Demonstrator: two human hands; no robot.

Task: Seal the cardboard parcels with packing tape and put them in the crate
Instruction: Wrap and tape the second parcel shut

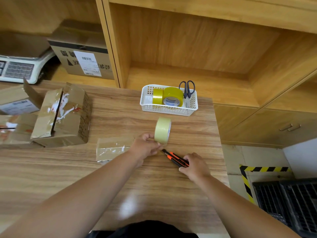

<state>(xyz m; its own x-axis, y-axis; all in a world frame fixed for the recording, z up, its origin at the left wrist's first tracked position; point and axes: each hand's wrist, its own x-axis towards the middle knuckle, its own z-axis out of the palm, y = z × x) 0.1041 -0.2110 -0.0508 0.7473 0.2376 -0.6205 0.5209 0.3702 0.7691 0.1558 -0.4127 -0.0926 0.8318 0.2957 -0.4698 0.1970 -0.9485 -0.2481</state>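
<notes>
A white basket stands at the far side of the wooden surface, holding two yellow tape rolls and a pair of dark-handled scissors that lean against its right wall. Well to the left sits a large cardboard box, its top flaps not fully shut and its skin marked with torn white label scraps. Two more worn boxes crowd the left edge beside it. Behind them, in the shelf recess, are a weighing scale and a labelled carton. A small cardboard parcel, glossy with clear tape across its top, lies flat on the surface near the middle, and its right end is hidden behind the left wrist. Down on the floor at the right, past the surface's edge, stands a black slatted crate beside yellow-and-black hazard striping. A pale tape roll stands on its edge just in front of the basket, apart from it. The left grip is closed at the roll's lower near side, thumb and fingers pinching there, apparently on the tape's loose end, though that cannot be made out clearly. The right grip is curled round the rear of an orange-and-black utility knife, which lies low over the surface. The knife's front end points up-left and reaches almost to the left grip's fingers, just below the roll.
</notes>
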